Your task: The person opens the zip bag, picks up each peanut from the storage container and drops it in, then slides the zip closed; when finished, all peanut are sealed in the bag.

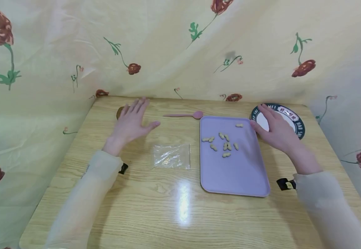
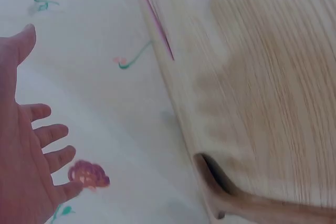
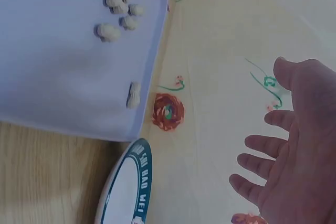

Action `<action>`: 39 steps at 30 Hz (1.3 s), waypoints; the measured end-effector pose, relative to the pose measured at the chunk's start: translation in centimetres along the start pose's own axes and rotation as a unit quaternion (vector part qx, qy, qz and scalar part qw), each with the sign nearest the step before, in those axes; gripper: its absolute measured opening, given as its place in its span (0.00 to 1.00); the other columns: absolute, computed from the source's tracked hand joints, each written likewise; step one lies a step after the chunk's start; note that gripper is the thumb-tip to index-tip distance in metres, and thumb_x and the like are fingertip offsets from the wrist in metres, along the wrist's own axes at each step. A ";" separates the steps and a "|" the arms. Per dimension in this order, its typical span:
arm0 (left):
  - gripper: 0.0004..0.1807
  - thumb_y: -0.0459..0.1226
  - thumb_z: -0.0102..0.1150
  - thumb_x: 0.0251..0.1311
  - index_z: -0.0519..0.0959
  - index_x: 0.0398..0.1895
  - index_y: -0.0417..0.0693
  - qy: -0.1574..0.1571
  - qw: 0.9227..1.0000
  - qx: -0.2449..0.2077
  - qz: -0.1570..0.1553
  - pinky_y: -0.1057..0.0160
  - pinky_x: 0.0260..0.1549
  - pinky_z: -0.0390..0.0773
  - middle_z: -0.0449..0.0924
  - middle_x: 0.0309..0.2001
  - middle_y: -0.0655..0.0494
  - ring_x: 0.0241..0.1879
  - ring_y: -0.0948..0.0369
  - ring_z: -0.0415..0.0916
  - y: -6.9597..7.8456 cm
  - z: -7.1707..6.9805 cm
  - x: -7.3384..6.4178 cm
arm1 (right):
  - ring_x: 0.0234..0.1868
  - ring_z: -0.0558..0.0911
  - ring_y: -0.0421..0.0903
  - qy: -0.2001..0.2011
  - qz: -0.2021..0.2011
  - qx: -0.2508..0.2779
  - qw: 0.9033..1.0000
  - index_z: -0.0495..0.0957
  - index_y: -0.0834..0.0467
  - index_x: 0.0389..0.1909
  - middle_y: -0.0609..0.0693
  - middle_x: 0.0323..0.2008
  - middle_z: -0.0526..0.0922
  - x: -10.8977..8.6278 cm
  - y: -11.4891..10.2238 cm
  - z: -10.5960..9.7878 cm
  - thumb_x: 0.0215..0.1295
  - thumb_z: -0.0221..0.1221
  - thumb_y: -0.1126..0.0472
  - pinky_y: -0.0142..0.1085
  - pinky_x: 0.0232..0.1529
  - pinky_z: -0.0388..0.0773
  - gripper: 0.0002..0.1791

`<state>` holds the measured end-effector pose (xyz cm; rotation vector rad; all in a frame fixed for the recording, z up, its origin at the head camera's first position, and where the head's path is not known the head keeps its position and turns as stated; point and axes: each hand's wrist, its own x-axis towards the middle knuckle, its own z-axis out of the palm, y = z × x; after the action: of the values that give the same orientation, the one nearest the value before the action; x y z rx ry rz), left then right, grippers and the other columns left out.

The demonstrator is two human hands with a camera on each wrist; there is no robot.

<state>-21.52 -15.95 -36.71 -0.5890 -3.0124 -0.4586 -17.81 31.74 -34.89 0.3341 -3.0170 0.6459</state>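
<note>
My left hand [image 1: 130, 122] is held over the far left of the table with fingers spread and nothing in it. Partly hidden behind it is a brown wooden ladle [image 2: 215, 187], its handle running off the left wrist view. My right hand [image 1: 275, 131] hovers with straight fingers over a white oval plate [image 1: 300, 128] with a dark green lettered rim. Its thumb overlaps the far right corner of a lilac tray [image 1: 236, 176] in the head view. Several unshelled peanuts [image 1: 226, 155] lie scattered in the tray, mostly toward its far half.
A pink spoon [image 1: 197, 114] lies near the table's back edge, left of the tray. In front of it is a clear plastic bag [image 1: 171, 156], flat on the wooden table [image 1: 149, 207]. Flower-patterned cloth [image 1: 168, 45] hangs behind and beside the table.
</note>
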 end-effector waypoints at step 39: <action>0.60 0.69 0.67 0.47 0.54 0.79 0.51 -0.185 0.974 0.012 0.132 0.46 0.70 0.53 0.57 0.76 0.51 0.73 0.48 0.54 9.4 8.2 -0.9 | 0.33 0.78 0.49 -0.012 -0.075 0.187 0.979 0.73 0.67 0.60 0.57 0.40 0.81 0.8 -4.2 9.1 0.70 0.62 0.57 0.33 0.32 0.75 0.24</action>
<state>-17.02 -5.60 -42.03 -1.1760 -3.1967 -0.3282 -17.65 24.13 -41.47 0.5784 -2.8398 1.2013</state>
